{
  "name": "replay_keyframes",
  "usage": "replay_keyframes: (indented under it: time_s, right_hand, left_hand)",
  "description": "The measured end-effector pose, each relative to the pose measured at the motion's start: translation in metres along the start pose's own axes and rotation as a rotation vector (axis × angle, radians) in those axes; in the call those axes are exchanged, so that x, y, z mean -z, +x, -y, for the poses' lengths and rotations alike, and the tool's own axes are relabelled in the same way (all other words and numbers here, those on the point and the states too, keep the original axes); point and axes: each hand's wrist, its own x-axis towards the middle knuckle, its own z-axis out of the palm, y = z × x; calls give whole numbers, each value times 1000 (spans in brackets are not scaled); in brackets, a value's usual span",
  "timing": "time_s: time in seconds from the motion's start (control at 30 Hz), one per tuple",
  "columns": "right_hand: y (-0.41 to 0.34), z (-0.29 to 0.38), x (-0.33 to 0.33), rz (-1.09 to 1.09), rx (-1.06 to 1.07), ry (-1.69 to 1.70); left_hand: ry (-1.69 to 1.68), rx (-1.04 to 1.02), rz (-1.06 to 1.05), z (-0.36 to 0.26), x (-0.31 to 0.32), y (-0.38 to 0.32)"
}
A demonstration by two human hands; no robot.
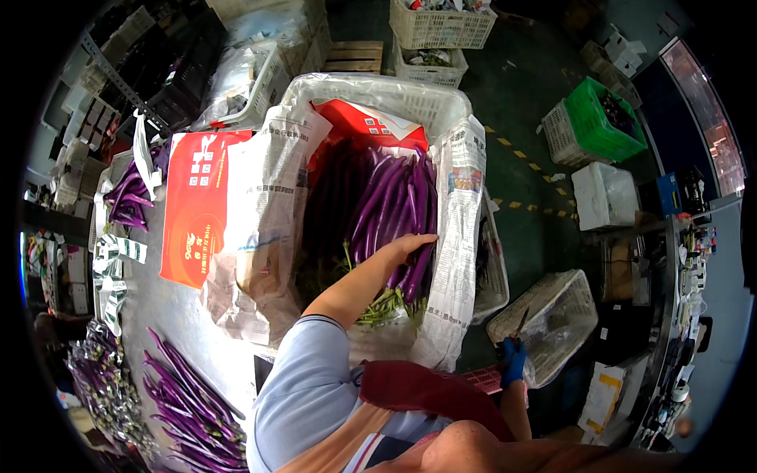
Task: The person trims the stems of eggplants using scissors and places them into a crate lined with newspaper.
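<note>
Long purple eggplants (378,207) lie packed side by side in a plastic crate (378,88) lined with clear film, newspaper and red printed sheets. My bare left hand (414,245) rests on the eggplants at the crate's right side, near the newspaper (458,224) over its edge. One digit points right; the other fingers are mostly hidden, so a grip cannot be made out. Green stems (384,310) show at the near end. Low on my right, my right hand (511,360), in a blue glove, holds a slim knife-like tool (523,322), its blade pointing up.
Loose eggplants (189,402) lie on the metal table (154,307) at lower left, beside bagged eggplants (106,384). A red printed sheet (195,207) hangs left of the crate. A film-lined crate (556,319) stands at right. Farther off are a green crate (609,127) and a foam box (603,195).
</note>
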Motion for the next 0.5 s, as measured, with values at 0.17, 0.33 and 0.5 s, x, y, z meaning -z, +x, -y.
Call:
replay_keyframes:
  time_s: [0.17, 0.33, 0.5]
  right_hand:
    - [-1, 0, -6, 16, -17, -43]
    - [-5, 1, -13, 32, -24, -70]
    - [-13, 14, -17, 44, 10, -89]
  left_hand:
    - [-19, -15, 5, 17, 9, 10]
    - [-186, -154, 53, 18, -7, -9]
    - [-46, -339, -435, 18, -29, -2]
